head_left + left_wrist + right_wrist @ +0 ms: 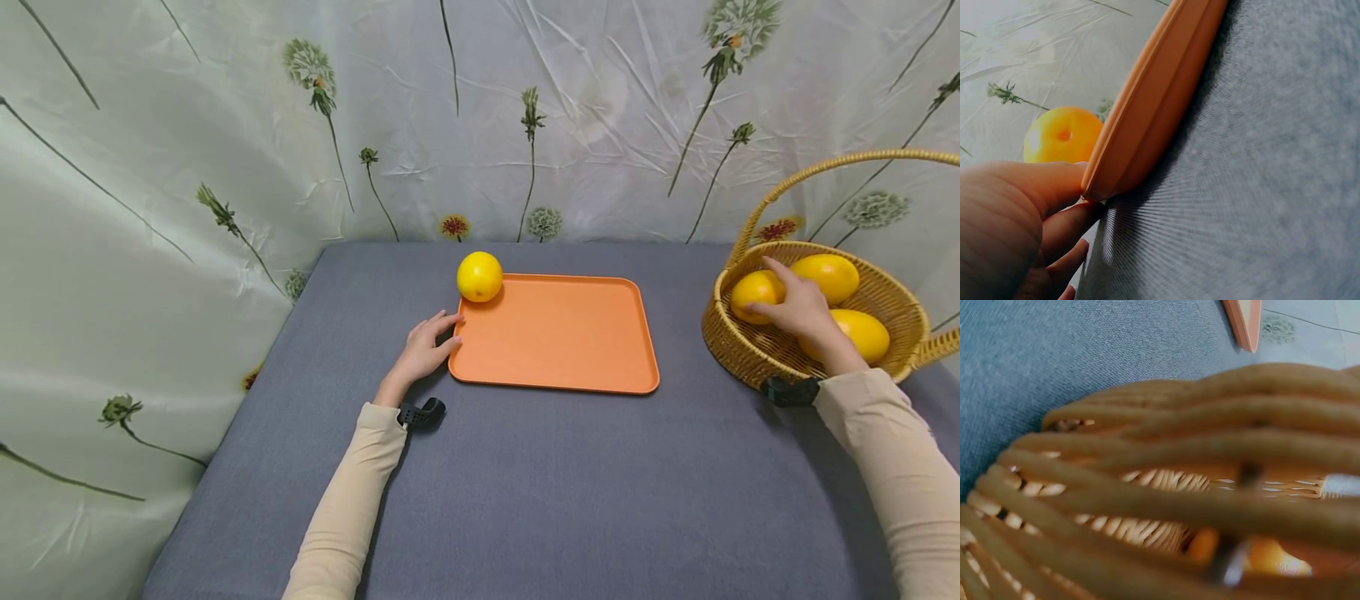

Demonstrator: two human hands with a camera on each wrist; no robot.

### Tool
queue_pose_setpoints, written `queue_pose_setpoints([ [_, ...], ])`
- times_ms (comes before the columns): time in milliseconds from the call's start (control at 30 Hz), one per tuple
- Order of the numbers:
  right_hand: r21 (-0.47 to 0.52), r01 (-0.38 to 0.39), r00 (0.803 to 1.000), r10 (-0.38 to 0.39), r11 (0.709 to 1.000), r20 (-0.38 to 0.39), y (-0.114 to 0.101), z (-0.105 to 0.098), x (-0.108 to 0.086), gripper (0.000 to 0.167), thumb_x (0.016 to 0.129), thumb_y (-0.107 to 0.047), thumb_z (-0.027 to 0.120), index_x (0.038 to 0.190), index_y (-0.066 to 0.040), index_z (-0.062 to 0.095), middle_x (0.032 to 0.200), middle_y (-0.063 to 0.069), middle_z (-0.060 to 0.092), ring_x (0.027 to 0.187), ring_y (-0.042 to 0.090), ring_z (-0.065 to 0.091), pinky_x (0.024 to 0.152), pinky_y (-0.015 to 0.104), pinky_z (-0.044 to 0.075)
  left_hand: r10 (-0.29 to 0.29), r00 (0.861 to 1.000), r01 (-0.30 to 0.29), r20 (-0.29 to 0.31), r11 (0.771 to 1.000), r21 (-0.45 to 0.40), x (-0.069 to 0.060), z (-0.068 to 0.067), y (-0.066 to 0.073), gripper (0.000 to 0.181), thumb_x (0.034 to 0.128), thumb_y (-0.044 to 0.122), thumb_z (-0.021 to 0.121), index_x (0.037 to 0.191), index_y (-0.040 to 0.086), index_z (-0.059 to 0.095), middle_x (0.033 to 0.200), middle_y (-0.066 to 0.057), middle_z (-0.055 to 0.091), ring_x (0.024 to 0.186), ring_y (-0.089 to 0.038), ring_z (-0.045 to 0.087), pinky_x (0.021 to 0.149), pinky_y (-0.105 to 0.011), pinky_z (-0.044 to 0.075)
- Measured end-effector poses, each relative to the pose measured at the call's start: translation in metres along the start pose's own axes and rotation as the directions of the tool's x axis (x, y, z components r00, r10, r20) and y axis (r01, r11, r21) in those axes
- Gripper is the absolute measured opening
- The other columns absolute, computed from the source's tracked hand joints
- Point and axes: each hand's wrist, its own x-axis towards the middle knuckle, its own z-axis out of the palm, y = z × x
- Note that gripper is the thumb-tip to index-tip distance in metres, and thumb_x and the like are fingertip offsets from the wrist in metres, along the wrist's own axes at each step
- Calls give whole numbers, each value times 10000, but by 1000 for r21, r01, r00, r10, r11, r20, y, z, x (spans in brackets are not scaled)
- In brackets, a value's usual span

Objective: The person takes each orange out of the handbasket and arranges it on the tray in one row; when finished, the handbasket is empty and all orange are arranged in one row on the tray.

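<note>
My left hand [424, 348] lies at the left edge of an orange-coloured tray [558, 333], thumb and fingertips touching its rim. The left wrist view shows the thumb against the rim of the tray [1147, 106], with the other fingers loosely bent below. A round yellow orange [480, 277] sits at the tray's far left corner. Inside a wicker basket [731, 354], my right hand [802, 307] grips an orange [756, 293] between thumb and fingers. Two more yellow-orange fruits, one round [828, 277] and one longer [862, 333], lie beside that hand. Basket weave [1260, 450] hides the right hand in its wrist view.
A grey-blue cloth [570, 492] covers the table. The basket's tall handle [817, 171] arches over its opening at the right. Behind and at the left hangs a pale curtain [450, 150] with a dandelion print.
</note>
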Motion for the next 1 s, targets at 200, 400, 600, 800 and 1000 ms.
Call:
queue_pose_setpoints([
  [200,7,-31,1000,31,1000,3,-1,4,-3,701,881,-188,605,1439,46,249,1296,459,281,1149,630,190,904,636,201,-15,1000,15,9,1000,1,2,0,-1,430,921,174,546,1331,47,514,1403,-153,500,1422,-328,298,1161,-553,156],
  [400,-15,-16,998,15,1000,-54,1,7,-4,635,860,-182,615,1379,61,341,1258,431,336,1102,618,225,843,611,222,-13,1000,13,16,1000,-2,2,0,-1,432,921,173,552,1333,51,513,1404,-149,501,1426,-325,290,1164,-554,151],
  [600,-5,-9,997,9,1000,-76,4,7,-5,642,838,-179,636,1376,51,372,1256,437,353,1119,637,226,877,639,208,-20,1000,20,23,1000,-1,2,1,0,432,926,181,551,1338,61,509,1412,-142,494,1429,-318,284,1165,-550,152],
  [800,-4,9,996,-10,1000,-93,2,6,-7,643,823,-171,649,1370,49,392,1232,428,387,1104,614,260,884,626,211,-10,1000,10,12,1000,-3,1,2,-1,430,920,176,560,1331,56,515,1400,-144,507,1424,-324,294,1161,-554,157],
  [1000,16,17,993,-15,1000,-118,-3,4,-13,629,819,-164,659,1362,35,410,1222,410,407,1097,588,276,860,603,221,-19,1000,19,14,1000,-9,1,1,-1,426,926,181,547,1333,59,513,1409,-146,496,1428,-321,286,1166,-544,146],
])
